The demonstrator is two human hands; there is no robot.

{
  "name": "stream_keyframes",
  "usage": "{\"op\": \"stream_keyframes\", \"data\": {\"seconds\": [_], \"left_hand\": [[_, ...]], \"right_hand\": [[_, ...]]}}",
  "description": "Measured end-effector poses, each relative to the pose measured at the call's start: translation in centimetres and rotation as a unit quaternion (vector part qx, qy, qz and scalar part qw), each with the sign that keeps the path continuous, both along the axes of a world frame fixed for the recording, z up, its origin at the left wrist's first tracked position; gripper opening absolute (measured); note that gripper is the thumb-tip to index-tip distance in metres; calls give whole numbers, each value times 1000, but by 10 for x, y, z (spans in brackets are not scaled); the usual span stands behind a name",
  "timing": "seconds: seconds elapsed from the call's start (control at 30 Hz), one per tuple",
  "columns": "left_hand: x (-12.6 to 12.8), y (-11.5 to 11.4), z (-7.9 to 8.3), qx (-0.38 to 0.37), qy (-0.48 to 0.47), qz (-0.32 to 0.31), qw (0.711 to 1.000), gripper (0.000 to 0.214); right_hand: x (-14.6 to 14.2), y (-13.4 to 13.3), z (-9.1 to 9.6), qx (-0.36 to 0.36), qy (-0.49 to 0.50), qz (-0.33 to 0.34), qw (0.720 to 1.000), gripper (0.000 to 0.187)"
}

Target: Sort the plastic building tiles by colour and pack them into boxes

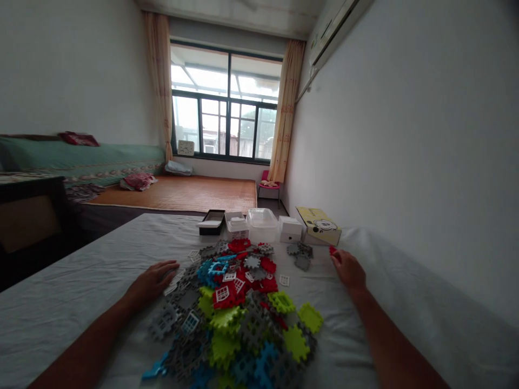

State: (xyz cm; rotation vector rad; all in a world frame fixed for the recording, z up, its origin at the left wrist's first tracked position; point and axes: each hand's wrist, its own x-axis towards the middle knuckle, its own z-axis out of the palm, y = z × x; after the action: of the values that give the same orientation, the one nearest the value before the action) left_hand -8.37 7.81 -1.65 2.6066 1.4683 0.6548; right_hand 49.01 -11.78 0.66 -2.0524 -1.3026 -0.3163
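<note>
Toothed lime-green plates (pixel 224 348) lie heaped at the bottom centre of the frame, mixed with dark grey plates (pixel 252 323), while a light-blue piece (pixel 154 368) juts out at the lower left. Further up, red plates (pixel 227 293) and small white window frames (pixel 223 293) cover the middle of the heap. At centre left, the left hand (pixel 156 274) lies beside the heap with its fingers loosely extended over a pale piece (pixel 174 282); whether they press on it I cannot tell. At centre right, the right hand (pixel 347 270) has its fingertips pinched on a small red piece (pixel 332 250), well apart from the heap and just in front of a yellow box (pixel 323 231). Small grey plates (pixel 301 256) form a separate cluster between that hand and the heap.

The step in hand looks like sorting: one red piece singled out. The next move probably calls for a firm pinch and a clear spot to release it.

Behind, a clear container (pixel 261 233) stands beside a white box (pixel 290 230); beyond is a bed (pixel 194 193).
</note>
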Motion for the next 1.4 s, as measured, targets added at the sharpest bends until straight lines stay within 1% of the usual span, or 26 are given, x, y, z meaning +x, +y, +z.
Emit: {"op": "stream_keyframes", "data": {"seconds": [0.07, 0.1, 0.17, 0.23, 0.3, 0.33, 0.4, 0.47, 0.53, 0.6, 0.7, 0.8, 0.87, 0.9, 0.97, 1.03, 1.1, 1.2, 1.27, 1.3, 1.37, 1.4], "left_hand": [[0, 0, 0, 1, -3, 2, 1000, 52], [0, 0, 0, 2, -3, 3, 1000, 53], [0, -1, 0, 5, -2, 1, 1000, 53], [1, -1, 1, 6, 0, 2, 1000, 53], [0, 0, 0, 5, 1, 1, 1000, 52], [0, 0, 0, 4, 0, 1, 1000, 52], [0, 0, -1, 5, -1, -1, 1000, 51], [0, 0, -1, 5, 0, -3, 1000, 51], [0, -1, -1, 5, -1, -5, 1000, 51], [1, -2, 0, 3, -5, -5, 1000, 50], [2, -2, 1, 1, -6, 0, 1000, 51], [1, -2, 1, 0, 1, 0, 1000, 51], [1, -1, 0, 0, 1, -1, 1000, 51], [0, 0, 0, 0, -2, -2, 1000, 51], [0, 1, -1, 1, -9, -3, 1000, 51], [-1, 2, -1, 4, -12, -5, 1000, 51], [-1, 2, -1, 6, -10, -6, 1000, 52], [-2, 3, -2, 12, -6, -8, 1000, 53], [-2, 4, -3, 18, -9, -6, 1000, 54], [-2, 4, -3, 20, -11, -4, 1000, 54], [-1, 4, -3, 20, -11, -3, 1000, 54], [-1, 3, -3, 18, -9, -3, 1000, 54]], "right_hand": [[25, -15, -4, -6, 6, -46, 999, 16], [31, -18, -6, -6, 8, -58, 998, 16], [30, -17, -6, 4, 6, -64, 998, 22], [10, -6, -1, 15, -3, -20, 1000, 30], [-24, 8, 5, 11, -13, 68, 998, 31], [-44, 15, 8, 2, -17, 124, 992, 30], [-84, 24, 9, -23, -28, 231, 972, 28], [-116, 28, 7, -45, -41, 307, 950, 27], [-136, 29, 3, -59, -51, 337, 938, 27], [-145, 30, 0, -70, -58, 339, 936, 26], [-149, 31, -1, -80, -65, 337, 936, 20], [-149, 31, 1, -79, -67, 333, 937, 19], [-144, 31, 3, -62, -73, 317, 944, 19], [-139, 31, 4, -46, -76, 298, 950, 19], [-118, 31, 6, -7, -76, 221, 972, 19], [-85, 27, 7, 21, -64, 118, 991, 22], [-46, 18, 5, 32, -46, 28, 998, 23], [4, -1, -2, 34, -21, -54, 998, 24], [23, -11, -6, 34, -5, -83, 996, 24], [27, -13, -6, 36, 1, -87, 996, 25], [25, -10, -5, 43, 7, -71, 996, 28], [18, -6, -3, 45, 8, -50, 998, 30]]}}
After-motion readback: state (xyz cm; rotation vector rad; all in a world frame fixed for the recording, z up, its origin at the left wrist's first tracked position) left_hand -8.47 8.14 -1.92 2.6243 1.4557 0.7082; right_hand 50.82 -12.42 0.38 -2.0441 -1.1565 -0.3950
